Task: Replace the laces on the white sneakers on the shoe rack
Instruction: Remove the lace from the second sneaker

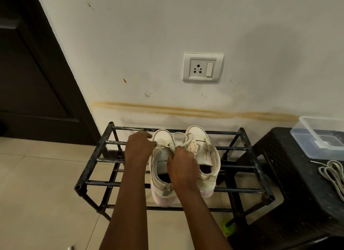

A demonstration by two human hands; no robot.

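As fingers pinch laces, sneakers point wallward.

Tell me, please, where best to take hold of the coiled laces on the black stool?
Pinch the coiled laces across the bunched middle of their loops, coming from above: they lie flat in a loose coil on the stool.

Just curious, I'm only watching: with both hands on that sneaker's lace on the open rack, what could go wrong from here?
The left hand and right hand pinch the old lace of the left sneaker, which rests only on the spaced bars of the rack; a hard tug might tip it. A lace loop lies across towards the right sneaker, so that might be dragged too.
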